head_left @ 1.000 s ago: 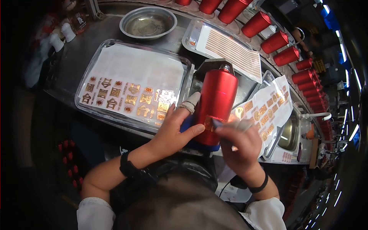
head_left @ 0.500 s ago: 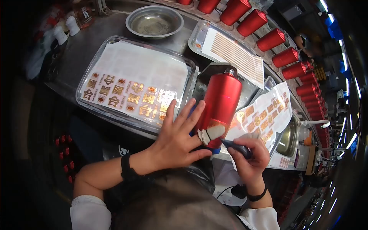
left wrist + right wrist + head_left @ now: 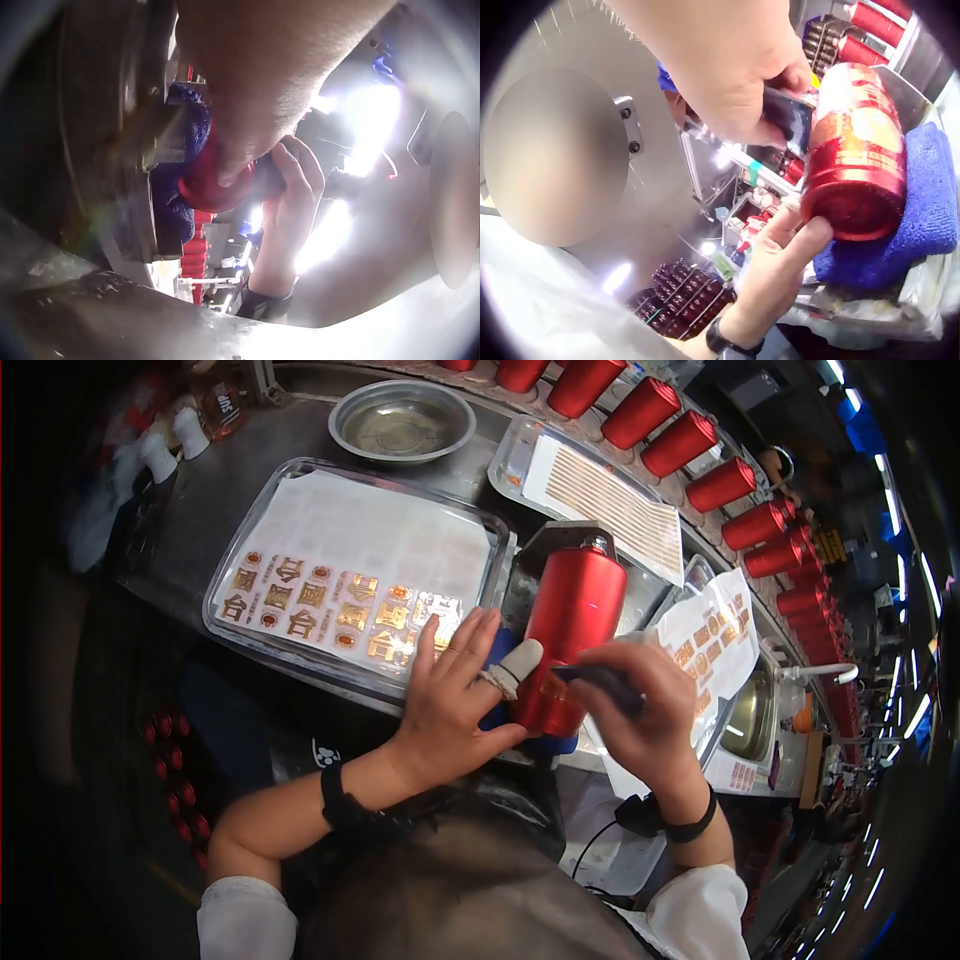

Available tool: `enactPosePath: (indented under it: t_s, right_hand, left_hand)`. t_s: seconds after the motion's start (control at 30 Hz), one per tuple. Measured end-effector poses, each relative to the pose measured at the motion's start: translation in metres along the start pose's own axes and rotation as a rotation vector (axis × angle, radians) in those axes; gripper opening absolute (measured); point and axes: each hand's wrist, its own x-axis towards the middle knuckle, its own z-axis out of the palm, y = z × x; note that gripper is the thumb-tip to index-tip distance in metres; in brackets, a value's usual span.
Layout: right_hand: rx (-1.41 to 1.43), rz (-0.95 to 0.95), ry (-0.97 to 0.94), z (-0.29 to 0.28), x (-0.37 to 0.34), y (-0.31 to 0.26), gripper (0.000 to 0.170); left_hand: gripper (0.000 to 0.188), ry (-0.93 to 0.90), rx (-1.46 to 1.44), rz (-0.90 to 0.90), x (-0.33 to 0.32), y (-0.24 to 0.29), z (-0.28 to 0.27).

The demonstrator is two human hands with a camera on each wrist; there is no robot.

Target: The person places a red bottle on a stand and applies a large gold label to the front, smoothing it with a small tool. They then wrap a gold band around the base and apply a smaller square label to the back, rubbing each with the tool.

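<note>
A red metallic bottle [image 3: 578,600] lies on its side on a blue towel [image 3: 934,187], its neck pointing away from me. Gold decals [image 3: 874,135] show on its lower side. My left hand [image 3: 445,700] rests along the bottle's left side with fingers spread, one finger wearing a whitish cot [image 3: 520,659]. Its thumb touches near the bottle's base in the right wrist view. My right hand [image 3: 650,710] grips a dark, flat scraper-like tool [image 3: 791,118], its edge right at the decal area. In the left wrist view, my forearm partly hides the bottle [image 3: 217,187].
To the left lies a tray [image 3: 215,585] with a sheet of gold decals. Behind it stands a metal bowl [image 3: 340,430]. A striped sheet [image 3: 600,490] and another decal sheet [image 3: 735,610] lie on the right. Several red bottles [image 3: 640,410] line the back; a sink [image 3: 748,725] is at right.
My left hand first lifted its thumb from the decal and laid the covered finger across it, then drew that finger back up. The tool moved off the bottle, then back onto its lower side.
</note>
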Motion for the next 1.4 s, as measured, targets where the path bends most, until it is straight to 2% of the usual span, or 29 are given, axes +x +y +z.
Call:
enactPosePath:
  t_s: [0.03, 0.13, 0.17, 0.27, 0.3, 0.4, 0.43, 0.47, 0.53, 0.57, 0.67, 0.73, 0.77, 0.87, 0.9, 1.0, 1.13, 1.2, 1.4]
  right_hand:
    - [-0.03, 0.009, -0.021, 0.003, 0.002, -0.001, 0.025]
    - [-0.315, -0.046, 0.118, 0.007, 0.0, 0.01, 0.029]
    - [-0.241, -0.195, 0.134, 0.006, 0.001, 0.015, 0.031]
    - [-0.153, -0.332, 0.004, 0.005, -0.022, 0.007, 0.03]
    - [-0.067, -0.277, -0.03, 0.002, -0.032, 0.001, 0.03]
    - [0.133, -0.075, 0.054, 0.0, -0.045, 0.006, 0.034]
    - [0.056, -0.024, 0.097, -0.005, -0.046, 0.009, 0.036]
    - [-0.021, -0.066, 0.203, -0.002, -0.045, 0.015, 0.037]
    - [-0.03, -0.139, 0.151, 0.002, -0.056, 0.022, 0.037]
    - [-0.03, -0.124, 0.1, -0.001, -0.062, 0.019, 0.03]
    - [0.332, 0.34, 0.227, -0.002, -0.071, 0.014, 0.023]
    - [0.549, 0.534, 0.33, -0.004, -0.064, 0.016, 0.023]
    - [0.571, 0.528, 0.321, -0.004, -0.066, 0.018, 0.023]
    - [0.596, 0.524, 0.263, 0.002, -0.076, 0.019, 0.024]
    - [0.678, 0.582, 0.286, 0.009, -0.079, 0.019, 0.024]
    - [0.72, 0.659, 0.258, 0.013, -0.081, 0.024, 0.023]
    - [0.772, 0.675, 0.293, 0.023, -0.083, 0.031, 0.022]
    - [0.764, 0.621, 0.313, 0.026, -0.083, 0.031, 0.022]
    - [0.785, 0.649, 0.322, 0.025, -0.085, 0.025, 0.021]
  left_hand:
    - [0.068, 0.002, 0.011, -0.01, 0.001, 0.002, -0.002]
    - [0.06, 0.0, -0.009, -0.013, -0.001, 0.001, -0.002]
    - [0.064, -0.007, -0.021, 0.006, -0.002, 0.0, -0.002]
    - [0.072, -0.046, -0.073, 0.019, 0.001, 0.004, -0.007]
    - [0.074, -0.053, -0.075, 0.037, 0.005, 0.006, -0.007]
    - [0.079, -0.066, -0.039, 0.088, 0.016, 0.018, -0.002]
    - [0.079, -0.062, -0.005, 0.105, 0.021, 0.024, 0.001]
    - [0.08, -0.052, 0.033, 0.124, 0.026, 0.028, 0.005]
    - [0.081, -0.046, 0.051, 0.095, 0.028, 0.027, 0.012]
    - [0.082, -0.048, 0.047, 0.095, 0.027, 0.023, 0.015]
    - [0.086, -0.07, -0.044, 0.072, 0.024, 0.018, 0.017]
    - [0.087, -0.079, -0.153, 0.037, 0.022, 0.01, 0.018]
    - [0.088, -0.122, -0.197, -0.012, 0.019, 0.008, 0.016]
    - [0.084, -0.135, -0.091, 0.077, 0.008, 0.005, 0.004]
    - [0.075, -0.139, -0.085, 0.085, 0.005, 0.007, 0.001]
    - [0.069, -0.202, 0.052, 0.199, -0.002, 0.005, -0.004]
    - [0.059, -0.182, 0.126, 0.184, 0.008, 0.013, -0.008]
    - [0.059, -0.175, 0.152, 0.213, 0.019, 0.017, -0.008]
    - [0.068, -0.183, 0.258, 0.229, 0.041, 0.021, -0.009]
